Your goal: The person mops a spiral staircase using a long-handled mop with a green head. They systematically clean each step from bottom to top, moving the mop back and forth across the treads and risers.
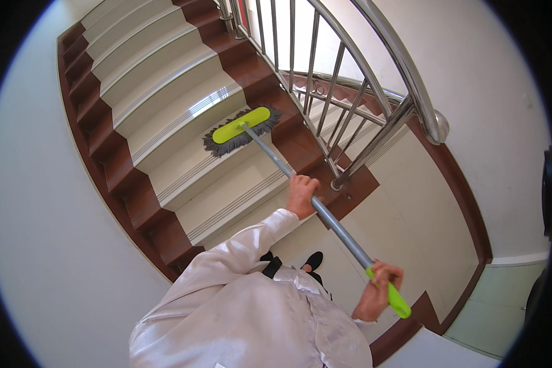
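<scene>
My left hand [303, 195] is closed around the middle of a grey mop pole [345, 233], where its thinner and thicker sections meet. My right hand [378, 290] grips the bright green handle end [399, 303] of the same pole. At the far end, a flat mop head [242, 126] with a green plate and grey fringed fibres rests on one of the lower stair steps [198, 172], close to the dark red border on the railing side. The fringe spreads out all round the plate.
Pale steps with dark red edges rise ahead. A stainless steel railing [372, 73] borders them on the right, its bottom post [336, 184] standing on a dark red tile. Another flight shows behind the bars. A white wall [50, 184] runs along the left. My black shoes [316, 261] are on the landing.
</scene>
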### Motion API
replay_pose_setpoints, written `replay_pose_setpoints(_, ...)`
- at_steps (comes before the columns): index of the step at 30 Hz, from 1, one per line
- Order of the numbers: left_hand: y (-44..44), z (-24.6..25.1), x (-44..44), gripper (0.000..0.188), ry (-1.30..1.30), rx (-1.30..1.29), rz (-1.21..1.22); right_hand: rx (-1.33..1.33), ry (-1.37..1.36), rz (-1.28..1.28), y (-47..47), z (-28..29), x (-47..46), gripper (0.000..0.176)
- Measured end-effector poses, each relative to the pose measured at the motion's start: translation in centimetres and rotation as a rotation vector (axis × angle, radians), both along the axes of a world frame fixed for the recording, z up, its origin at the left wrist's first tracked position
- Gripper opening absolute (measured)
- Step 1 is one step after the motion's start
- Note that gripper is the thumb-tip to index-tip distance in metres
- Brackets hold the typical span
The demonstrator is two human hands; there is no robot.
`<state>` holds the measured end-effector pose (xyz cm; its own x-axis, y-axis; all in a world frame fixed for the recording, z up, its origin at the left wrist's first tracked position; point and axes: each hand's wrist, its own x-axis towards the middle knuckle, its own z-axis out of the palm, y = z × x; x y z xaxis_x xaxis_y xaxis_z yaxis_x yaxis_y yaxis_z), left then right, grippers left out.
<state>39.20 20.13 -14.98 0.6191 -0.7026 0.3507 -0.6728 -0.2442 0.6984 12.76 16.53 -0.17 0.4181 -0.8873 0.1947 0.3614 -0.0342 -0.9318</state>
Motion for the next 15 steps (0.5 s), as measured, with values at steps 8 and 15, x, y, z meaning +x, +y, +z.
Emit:
replay_pose_setpoints(8, -8.1, -0.6, 1.2, 0.034, 0.014, -0.047, -0.053, -0.049, -0.001, -0.105, -3.7, 0.2, 1.4, 0.012)
replay_pose_setpoints(15, -11.6, -2.7, 6.6, 0.031, -0.110, 0.107, -0.071, 0.004, -0.014, -0.018, -7.0, -3.3, 5.6, 0.009)
